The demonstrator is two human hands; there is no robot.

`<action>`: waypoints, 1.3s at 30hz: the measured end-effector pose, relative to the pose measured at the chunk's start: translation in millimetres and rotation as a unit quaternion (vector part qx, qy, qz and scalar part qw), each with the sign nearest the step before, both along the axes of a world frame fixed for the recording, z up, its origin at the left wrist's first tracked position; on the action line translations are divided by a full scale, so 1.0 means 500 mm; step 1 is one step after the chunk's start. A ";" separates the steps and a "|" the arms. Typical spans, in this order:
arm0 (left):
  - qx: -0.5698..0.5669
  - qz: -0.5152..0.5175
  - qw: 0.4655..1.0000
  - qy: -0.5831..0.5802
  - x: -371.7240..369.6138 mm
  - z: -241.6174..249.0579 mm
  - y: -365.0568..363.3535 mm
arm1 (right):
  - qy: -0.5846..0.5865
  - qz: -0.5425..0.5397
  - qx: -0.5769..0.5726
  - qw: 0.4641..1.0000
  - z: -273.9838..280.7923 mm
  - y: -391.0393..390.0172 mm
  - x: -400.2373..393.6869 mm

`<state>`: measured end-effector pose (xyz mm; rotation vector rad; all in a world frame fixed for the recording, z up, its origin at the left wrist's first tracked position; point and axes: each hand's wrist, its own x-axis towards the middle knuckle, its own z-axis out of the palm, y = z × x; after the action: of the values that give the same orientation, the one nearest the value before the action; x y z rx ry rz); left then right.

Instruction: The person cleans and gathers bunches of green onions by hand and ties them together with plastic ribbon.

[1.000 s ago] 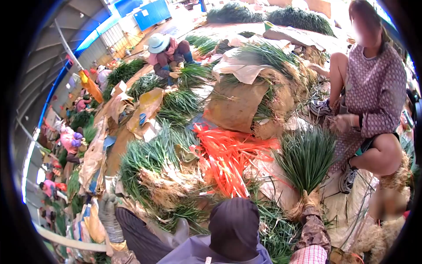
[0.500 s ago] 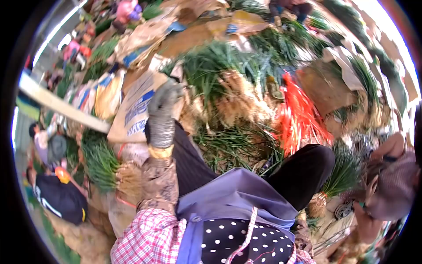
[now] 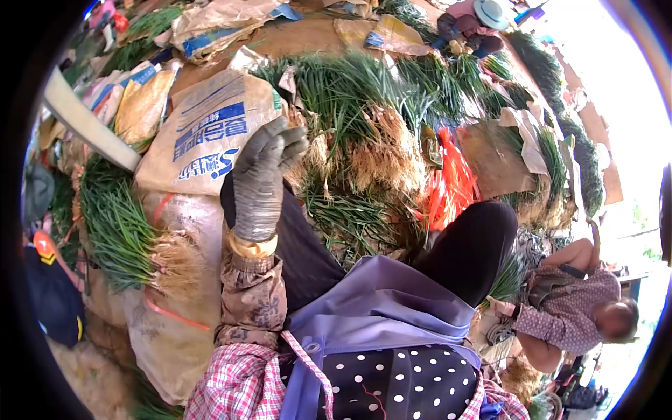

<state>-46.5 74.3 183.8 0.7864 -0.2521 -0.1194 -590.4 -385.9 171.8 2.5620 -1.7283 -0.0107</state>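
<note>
Fingers loosely bent and parted on our gloved left hand, nothing seen in them; right hand out of view. Green stalks heaped ahead, right of hand; roots look tangled, so pulling one clump could drag neighbours. Our left sleeve, swinging, could knock bunch beside it; our right knee, shifting, could scatter red strips.

Worn attire: left hand, grey glove, yellow cuff; brown patterned oversleeve; pink-and-white checked shirt; violet-blue apron; white-dotted black cloth; black trousers.
</note>
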 end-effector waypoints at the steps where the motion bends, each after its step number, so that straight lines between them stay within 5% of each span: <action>1: 0.009 0.009 1.000 -0.020 0.000 -0.005 0.002 | 0.010 0.007 0.008 1.000 -0.022 0.006 0.007; 6: 0.021 -0.001 1.000 -0.019 -0.002 -0.009 -0.004 | 0.055 0.049 0.067 0.995 -0.167 0.022 0.060; 14: 0.210 0.016 0.977 -0.028 -0.025 0.022 -0.086 | 0.092 0.200 0.155 0.963 -0.430 0.005 0.356; 16: 0.213 0.001 0.976 -0.038 -0.037 0.045 -0.135 | 0.031 0.230 0.190 0.954 -0.417 -0.035 0.487; 18: 0.231 -0.045 0.971 -0.035 -0.008 0.019 -0.187 | -0.214 0.303 0.172 0.913 -0.416 -0.048 0.604; 21: 0.312 -0.105 0.942 -0.063 0.016 -0.013 -0.294 | -0.226 0.316 0.185 0.903 -0.408 -0.072 0.809; 24: 0.268 -0.193 0.943 -0.039 0.052 -0.074 -0.386 | -0.227 0.325 0.106 0.912 -0.410 -0.102 1.005; 29: 0.295 -0.211 0.926 0.105 0.088 -0.225 -0.448 | -0.120 0.350 0.043 0.928 -0.362 -0.121 1.245; 34: 0.400 -0.224 0.880 0.123 0.118 -0.326 -0.467 | -0.024 0.282 0.138 0.949 -0.369 -0.153 1.364; 35: 0.407 -0.238 0.873 0.124 0.126 -0.319 -0.476 | -0.097 0.277 0.135 0.946 -0.359 -0.147 1.354; 38: 0.401 -0.264 0.870 0.107 0.140 -0.348 -0.499 | -0.235 0.165 0.357 0.889 -0.217 -0.057 1.282; 39: 0.397 -0.270 0.871 0.100 0.139 -0.350 -0.508 | -0.265 0.250 0.296 0.883 -0.268 -0.049 1.247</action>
<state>22.7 -179.4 8.8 1.4981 -0.2169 -0.8759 33.1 -410.2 37.9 3.6950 -1.2255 0.2417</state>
